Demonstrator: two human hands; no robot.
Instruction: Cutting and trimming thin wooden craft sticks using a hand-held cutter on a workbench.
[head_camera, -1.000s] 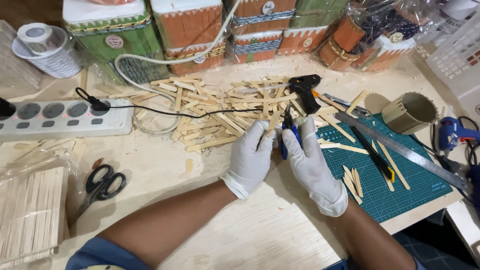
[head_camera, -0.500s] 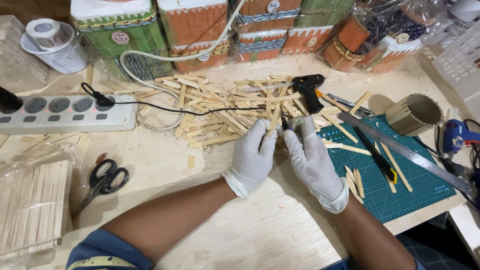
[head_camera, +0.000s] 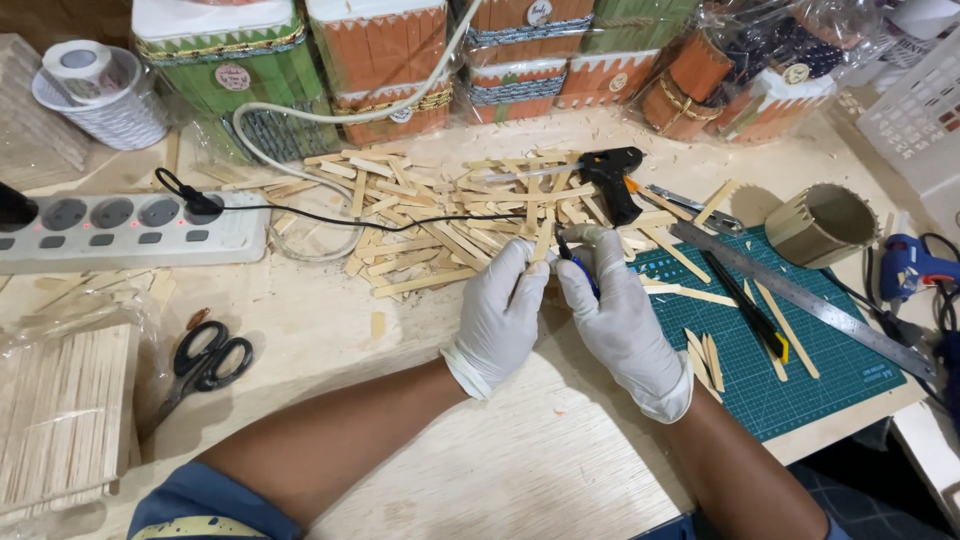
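Note:
Both my hands wear white gloves and meet near the table's middle. My left hand (head_camera: 502, 312) pinches a thin wooden craft stick (head_camera: 543, 243) that stands nearly upright between the fingers. My right hand (head_camera: 622, 318) grips a small blue-handled cutter (head_camera: 578, 266) with its tip at that stick. Just beyond my fingers lies a loose heap of wooden sticks (head_camera: 440, 215). A black glue gun (head_camera: 612, 178) rests on the heap's right side, its black cord running left to the power strip (head_camera: 125, 228).
A green cutting mat (head_camera: 800, 345) at the right holds a steel ruler (head_camera: 800, 298), a black-and-yellow knife (head_camera: 745, 303) and several cut sticks. Black scissors (head_camera: 205, 362) and a stick bundle (head_camera: 62, 415) lie left. Stick-built boxes (head_camera: 385, 55) line the back; a round holder (head_camera: 825, 225) stands right.
Both hands have shifted slightly toward the stick heap, still joined on the stick and cutter. The view has drifted a little; nothing else on the table has moved.

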